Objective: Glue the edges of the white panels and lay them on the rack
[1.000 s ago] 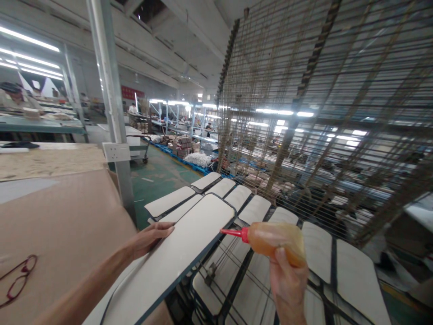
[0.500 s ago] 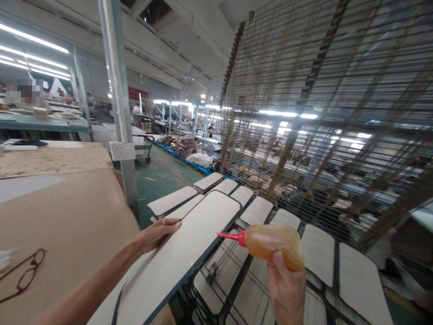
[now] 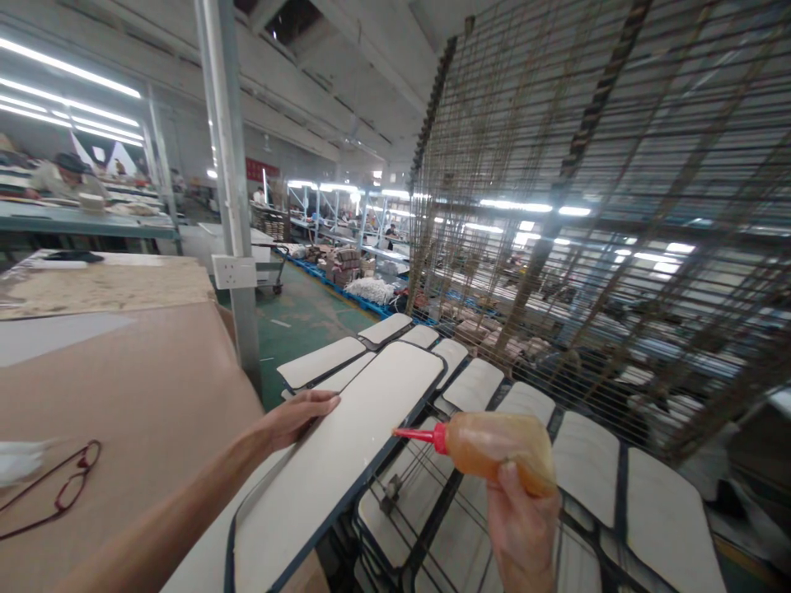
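A long white panel with rounded corners and a dark edge (image 3: 346, 453) lies slanted in front of me. My left hand (image 3: 306, 414) grips its left edge, thumb on the white face and fingers going underneath, partly hidden. In my right hand (image 3: 522, 515) is a squeeze bottle of amber liquid, apparently glue (image 3: 494, 445), held sideways with the fingers wrapped round it. Its red nozzle points left, and the tip is at the panel's right edge; whether it touches cannot be made out.
Similar white panels (image 3: 587, 457) lie in rows below and to the right on a wire rack. A tall wire mesh frame (image 3: 525, 165) rises at the right. To the left, a brown-covered table (image 3: 136, 395) bears eyeglasses (image 3: 74, 486); a metal post (image 3: 231, 189) with a socket stands behind it.
The bottle's nozzle tip has moved a little towards me along the panel's right edge. The surroundings have shifted slightly right in view. Both hands keep their grips.
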`<move>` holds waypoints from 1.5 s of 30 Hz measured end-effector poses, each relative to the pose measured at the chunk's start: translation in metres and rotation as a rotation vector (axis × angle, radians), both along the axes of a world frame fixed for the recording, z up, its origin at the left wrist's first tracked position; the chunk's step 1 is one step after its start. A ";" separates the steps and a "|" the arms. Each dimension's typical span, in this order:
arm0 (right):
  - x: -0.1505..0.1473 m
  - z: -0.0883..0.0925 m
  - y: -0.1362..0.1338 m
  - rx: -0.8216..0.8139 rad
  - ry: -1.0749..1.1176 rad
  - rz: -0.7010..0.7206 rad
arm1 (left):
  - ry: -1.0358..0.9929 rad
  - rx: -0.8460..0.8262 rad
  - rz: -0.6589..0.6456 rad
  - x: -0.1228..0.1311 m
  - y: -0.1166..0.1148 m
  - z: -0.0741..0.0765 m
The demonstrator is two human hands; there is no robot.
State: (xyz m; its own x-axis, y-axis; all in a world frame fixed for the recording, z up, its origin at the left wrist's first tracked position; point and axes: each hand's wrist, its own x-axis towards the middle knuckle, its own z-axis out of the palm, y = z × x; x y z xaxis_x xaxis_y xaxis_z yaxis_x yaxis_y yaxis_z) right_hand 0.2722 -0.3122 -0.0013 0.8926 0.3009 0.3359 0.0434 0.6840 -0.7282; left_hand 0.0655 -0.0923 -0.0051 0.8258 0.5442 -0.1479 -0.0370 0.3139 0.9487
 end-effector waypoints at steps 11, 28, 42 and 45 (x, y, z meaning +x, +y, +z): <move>-0.006 0.002 -0.002 -0.020 -0.036 0.049 | 0.048 -0.024 0.040 0.004 -0.001 0.009; -0.017 -0.004 -0.003 -0.042 -0.007 0.077 | 0.057 -0.091 0.087 0.012 0.009 0.014; -0.029 -0.009 -0.005 -0.086 0.017 0.135 | 0.071 -0.103 0.136 0.016 0.018 0.014; -0.031 -0.012 -0.007 -0.119 -0.016 0.146 | 0.076 -0.076 0.155 0.017 0.021 0.014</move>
State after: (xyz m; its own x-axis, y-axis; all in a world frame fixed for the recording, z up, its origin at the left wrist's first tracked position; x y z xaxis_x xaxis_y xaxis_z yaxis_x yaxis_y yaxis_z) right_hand 0.2415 -0.3189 -0.0136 0.8313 0.4655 0.3037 -0.0383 0.5931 -0.8042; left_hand 0.0826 -0.0710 0.0089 0.7179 0.6490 -0.2516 -0.0201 0.3806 0.9245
